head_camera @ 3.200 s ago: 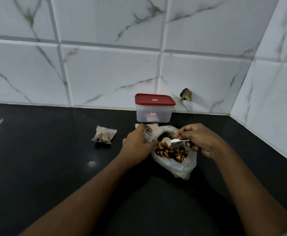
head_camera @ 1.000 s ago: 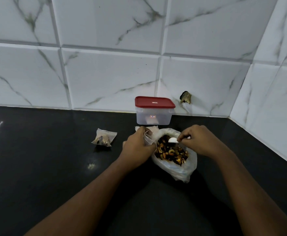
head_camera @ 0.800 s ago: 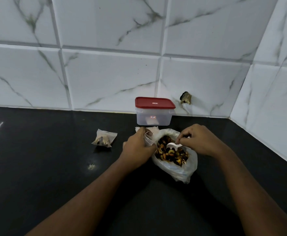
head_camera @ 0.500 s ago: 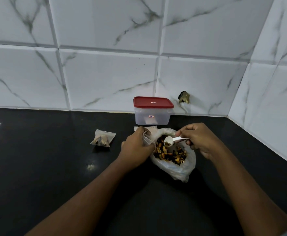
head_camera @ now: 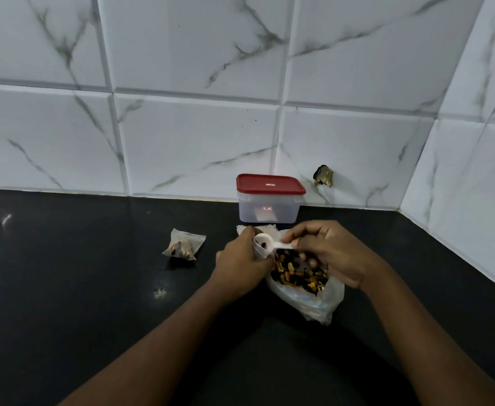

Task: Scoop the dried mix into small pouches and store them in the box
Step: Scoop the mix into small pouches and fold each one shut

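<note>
Two hands busy: your left hand [head_camera: 240, 260] grips the pouch [head_camera: 260, 252] open; right hand [head_camera: 331, 253] pinches the spoon [head_camera: 281, 245], handle sideways, bowl at pouch mouth, left of the bag [head_camera: 313, 301], near the worktop [head_camera: 94, 288] back edge.

Glossy black counter [head_camera: 64, 288]; plastic box [head_camera: 269, 210]; marbled tiles [head_camera: 196, 142].

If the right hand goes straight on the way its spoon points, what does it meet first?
Most likely the small pouch that the left hand holds: the spoon in the right hand points left, its bowl at the pouch's mouth. Depth is unclear.
</note>
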`<control>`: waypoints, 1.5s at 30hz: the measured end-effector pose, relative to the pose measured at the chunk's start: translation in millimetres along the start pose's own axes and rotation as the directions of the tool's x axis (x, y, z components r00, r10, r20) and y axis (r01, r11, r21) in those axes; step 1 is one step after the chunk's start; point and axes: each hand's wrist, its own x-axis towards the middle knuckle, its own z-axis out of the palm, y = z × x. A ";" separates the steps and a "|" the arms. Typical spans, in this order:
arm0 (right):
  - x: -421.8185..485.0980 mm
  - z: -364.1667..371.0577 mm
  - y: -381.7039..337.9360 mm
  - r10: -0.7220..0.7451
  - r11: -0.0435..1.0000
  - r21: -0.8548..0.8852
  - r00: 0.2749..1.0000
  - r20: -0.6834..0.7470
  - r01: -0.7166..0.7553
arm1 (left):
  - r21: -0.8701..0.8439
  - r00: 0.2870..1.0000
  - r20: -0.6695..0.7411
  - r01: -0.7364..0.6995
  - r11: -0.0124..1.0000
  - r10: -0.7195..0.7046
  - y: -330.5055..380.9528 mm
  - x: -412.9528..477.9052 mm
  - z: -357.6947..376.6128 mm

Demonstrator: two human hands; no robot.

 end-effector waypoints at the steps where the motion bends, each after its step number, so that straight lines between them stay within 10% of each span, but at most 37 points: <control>1: -1.5 3.0 -0.3 -0.007 0.996 -0.091 0.999 0.042 0.011 | 0.004 1.000 -0.004 0.001 1.000 -0.001 0.1 -0.3 -0.2; 7: -6.5 -11.2 -7.9 -0.115 0.971 -0.223 0.985 -0.127 0.085 | 0.010 1.000 0.014 0.018 1.000 -0.018 1.8 -0.3 -1.5; 14: -1.9 -16.4 0.6 -0.057 0.676 -0.736 0.996 -0.072 -0.014 | 0.021 1.000 0.008 0.017 1.000 -0.017 2.7 -1.4 -1.0; 25: -3.7 -18.4 -2.4 -0.059 0.642 -0.765 0.991 -0.116 -0.051 | 0.030 1.000 0.023 0.016 0.999 -0.017 4.5 -0.8 -1.6; 32: 2.3 -12.0 7.7 0.113 0.944 -0.277 0.963 -0.245 -0.181 | 0.030 1.000 0.020 0.013 0.999 -0.014 3.7 -1.2 -1.5; 45: 5.9 -22.0 6.9 0.244 0.944 0.281 0.941 -0.234 -0.175 | 0.021 1.000 0.016 0.016 1.000 -0.016 3.4 -1.4 -1.8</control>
